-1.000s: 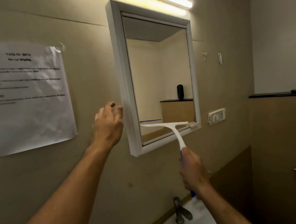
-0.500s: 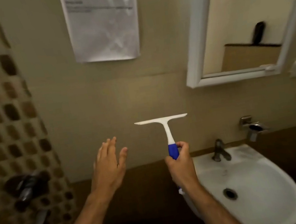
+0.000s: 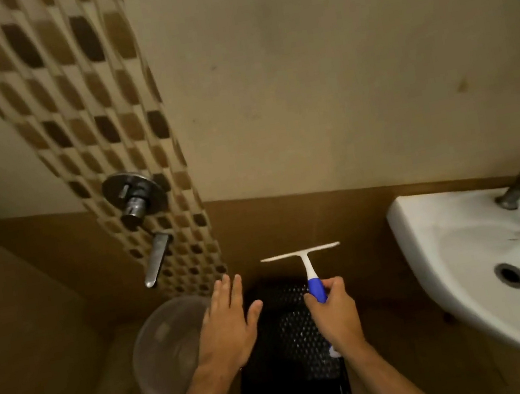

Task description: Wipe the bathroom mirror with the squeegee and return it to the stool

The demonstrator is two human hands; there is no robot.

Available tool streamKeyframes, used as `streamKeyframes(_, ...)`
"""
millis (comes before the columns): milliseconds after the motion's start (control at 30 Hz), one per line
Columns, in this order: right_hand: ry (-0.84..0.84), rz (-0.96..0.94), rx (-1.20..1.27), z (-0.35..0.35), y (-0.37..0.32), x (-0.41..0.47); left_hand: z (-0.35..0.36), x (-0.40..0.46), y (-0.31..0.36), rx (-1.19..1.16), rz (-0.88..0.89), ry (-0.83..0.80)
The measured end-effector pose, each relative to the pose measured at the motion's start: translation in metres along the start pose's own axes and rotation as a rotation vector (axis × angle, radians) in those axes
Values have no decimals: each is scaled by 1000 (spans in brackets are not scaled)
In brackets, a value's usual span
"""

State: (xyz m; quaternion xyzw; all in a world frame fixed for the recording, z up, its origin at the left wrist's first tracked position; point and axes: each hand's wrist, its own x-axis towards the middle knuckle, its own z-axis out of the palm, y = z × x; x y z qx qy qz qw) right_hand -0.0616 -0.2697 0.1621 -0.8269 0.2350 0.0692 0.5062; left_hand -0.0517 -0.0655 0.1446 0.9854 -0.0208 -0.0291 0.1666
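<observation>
Left of centre: one wall tap (image 3: 136, 201), one clear bucket (image 3: 163, 345) below. Lower centre: left hand (image 3: 227, 324), fingers straight, holding nothing; one black stool (image 3: 290, 355); one squeegee (image 3: 307, 269), blue handle inside curled right hand (image 3: 335, 314) fingers, blade above them. Right: one white sink (image 3: 428, 238).

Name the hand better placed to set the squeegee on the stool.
Right. The right hand already holds the squeegee by its blue handle, above the black stool. The left hand is open, holding nothing.
</observation>
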Motion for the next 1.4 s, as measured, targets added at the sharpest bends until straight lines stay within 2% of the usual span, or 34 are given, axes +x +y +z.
streamKeyframes(133, -31, 65, -228, 31, 24, 21, 31, 12, -27, -8, 16, -85)
streamKeyframes(300, -68, 120, -353, 76, 62, 62, 81, 32, -60, 33, -1, -176)
streamKeyframes(700, -137, 148, -459, 171, 154, 134, 203, 58, -82, -10, -54, -230)
streamKeyframes(867, -185, 225, -430, 188, 181, 140, 221, 45, -96, -30, -53, -200)
streamKeyframes(1067, -221, 255, -388, 183, 192, 141, 221, 29, -103, 1, -9, -247)
streamKeyframes(1133, -214, 216, -415, 173, 181, 139, 213, 29, -101, 10, 5, -240)
streamKeyframes(1200, -154, 65, -516, 156, 160, 134, 194, 31, -95, 41, 15, -224)
streamKeyframes(1300, 17, -226, -621, 123, 112, 129, 148, 48, -80, 121, 57, -129)
streamKeyframes(1400, 237, -370, -564, 88, 40, 127, 88, 71, -59, 124, 49, 22)
